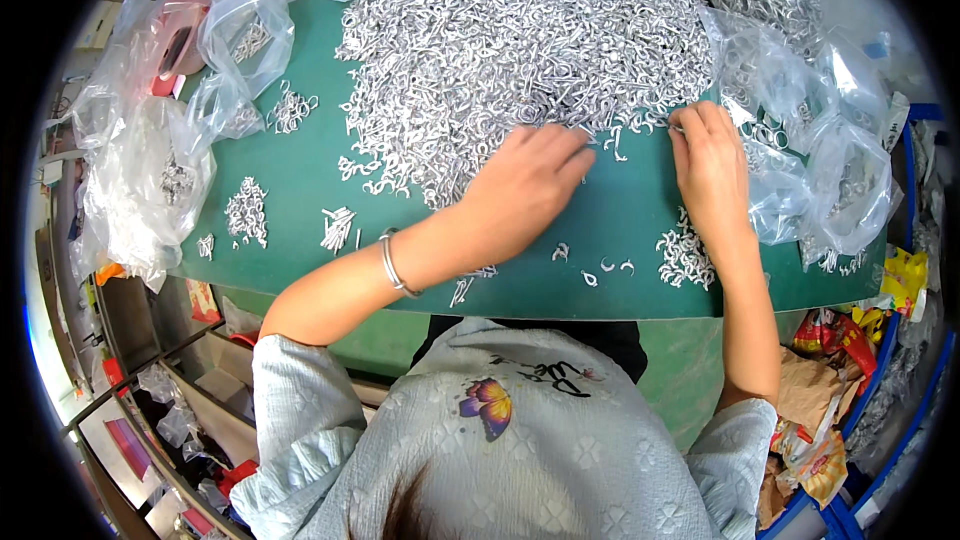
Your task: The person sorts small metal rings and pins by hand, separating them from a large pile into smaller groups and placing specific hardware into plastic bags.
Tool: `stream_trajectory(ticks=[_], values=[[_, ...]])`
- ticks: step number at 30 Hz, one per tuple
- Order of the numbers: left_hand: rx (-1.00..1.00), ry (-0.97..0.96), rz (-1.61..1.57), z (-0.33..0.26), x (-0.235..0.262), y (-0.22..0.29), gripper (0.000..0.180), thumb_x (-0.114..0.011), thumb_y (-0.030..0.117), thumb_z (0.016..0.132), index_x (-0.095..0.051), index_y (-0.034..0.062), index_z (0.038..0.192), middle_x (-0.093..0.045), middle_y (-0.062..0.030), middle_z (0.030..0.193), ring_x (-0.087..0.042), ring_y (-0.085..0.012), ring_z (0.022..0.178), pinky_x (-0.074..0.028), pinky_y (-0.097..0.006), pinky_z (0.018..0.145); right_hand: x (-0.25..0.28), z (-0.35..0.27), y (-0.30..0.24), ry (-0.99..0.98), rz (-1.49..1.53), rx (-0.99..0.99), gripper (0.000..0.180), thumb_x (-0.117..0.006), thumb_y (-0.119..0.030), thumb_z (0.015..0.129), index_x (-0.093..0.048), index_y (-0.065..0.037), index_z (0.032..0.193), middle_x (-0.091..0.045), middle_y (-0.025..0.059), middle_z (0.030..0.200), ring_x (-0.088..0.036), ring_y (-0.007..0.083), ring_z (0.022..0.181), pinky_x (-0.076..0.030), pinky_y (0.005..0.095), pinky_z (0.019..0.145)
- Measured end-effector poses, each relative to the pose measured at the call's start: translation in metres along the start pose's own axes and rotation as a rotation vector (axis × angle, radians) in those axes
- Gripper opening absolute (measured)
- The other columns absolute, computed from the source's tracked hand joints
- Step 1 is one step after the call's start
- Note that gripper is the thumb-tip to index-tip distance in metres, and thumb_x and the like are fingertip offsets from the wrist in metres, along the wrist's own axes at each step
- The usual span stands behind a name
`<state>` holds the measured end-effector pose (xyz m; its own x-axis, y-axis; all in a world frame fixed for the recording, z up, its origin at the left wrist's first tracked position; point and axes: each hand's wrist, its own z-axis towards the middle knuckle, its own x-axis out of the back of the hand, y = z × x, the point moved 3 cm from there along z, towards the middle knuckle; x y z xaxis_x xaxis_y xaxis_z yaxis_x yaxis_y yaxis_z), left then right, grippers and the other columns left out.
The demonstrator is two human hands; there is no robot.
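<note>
Heap point(520, 35): silver metal hooks piled high on the green table point(630, 230), filling the far middle; landmark for all below.
Left hand point(525, 185): palm down at the heap's near edge, knuckles up, fingers close together and curled into the loose hooks there; whether anything is pinched underneath, cannot tell.
Bangle point(393, 265): silver, round the left wrist, nearer than the heap.
Right hand point(708, 155): at the heap's near right corner, fingertips drawn narrow and touching hooks at the edge, possibly nipping one, too small to be sure.
Stray hooks point(598, 270): a few single pieces on bare green, nearer than the heap, between the two forearms.
Right pile point(685, 255): small cluster of hooks nearer than the heap, just beside the right wrist.
Left piles point(247, 210): small sorted clusters left of the heap, well apart from both hands; a bundle of straight pieces point(337, 228) just beside them.
Right bags point(820, 130): clear plastic, crumpled, holding more hooks, right of the heap and touching its edge.
Left bags point(150, 160): clear plastic, left of the heap, at the table's edge.
Packets point(830, 410): coloured wrappers in a blue bin, near right, off the table.
</note>
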<state>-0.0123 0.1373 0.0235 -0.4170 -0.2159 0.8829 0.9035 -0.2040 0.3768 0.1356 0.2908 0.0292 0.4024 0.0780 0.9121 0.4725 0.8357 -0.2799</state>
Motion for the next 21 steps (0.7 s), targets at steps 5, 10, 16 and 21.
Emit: stream_trajectory(ticks=[5,10,16,21], values=[[-0.05,-0.07,0.09,0.008,-0.011,0.003,0.038,-0.061,0.002,0.079,-0.059,-0.0019,0.117,-0.053,-0.0133,0.127,-0.054,-0.0274,0.109,-0.043,-0.037,0.088,-0.008,-0.011,-0.032,-0.068,0.252,0.264,0.029,-0.062,0.001,0.079,-0.063,0.0,0.108,-0.058,0.012,0.108,-0.056,0.0308,0.096,-0.046,0.0397,0.083],[-0.011,-0.118,0.116,-0.009,-0.004,-0.005,0.036,-0.062,0.005,0.081,-0.059,-0.0024,0.116,-0.053,-0.0126,0.127,-0.052,-0.0276,0.111,-0.043,-0.038,0.088,-0.001,-0.039,-0.022,-0.313,0.114,0.234,0.037,-0.062,0.001,0.08,-0.059,0.003,0.117,-0.056,0.0111,0.117,-0.054,0.0297,0.106,-0.045,0.0398,0.089],[-0.05,-0.104,0.048,0.0,-0.006,0.007,0.038,-0.064,0.006,0.081,-0.058,-0.0033,0.117,-0.054,-0.0127,0.126,-0.052,-0.028,0.111,-0.043,-0.038,0.089,-0.004,-0.037,-0.035,-0.219,0.146,0.331,0.042,-0.066,-0.006,0.081,-0.056,0.003,0.12,-0.053,0.0122,0.132,-0.052,0.0296,0.117,-0.044,0.0402,0.096],[0.023,-0.046,0.105,-0.008,-0.001,-0.004,0.04,-0.062,0.005,0.081,-0.056,-0.0046,0.12,-0.054,-0.0134,0.125,-0.053,-0.0285,0.11,-0.043,-0.039,0.089,0.028,-0.06,-0.016,-0.326,0.128,0.204,0.035,-0.066,-0.005,0.082,-0.059,0.005,0.114,-0.057,0.0146,0.126,-0.055,0.0315,0.113,-0.046,0.0418,0.095]])
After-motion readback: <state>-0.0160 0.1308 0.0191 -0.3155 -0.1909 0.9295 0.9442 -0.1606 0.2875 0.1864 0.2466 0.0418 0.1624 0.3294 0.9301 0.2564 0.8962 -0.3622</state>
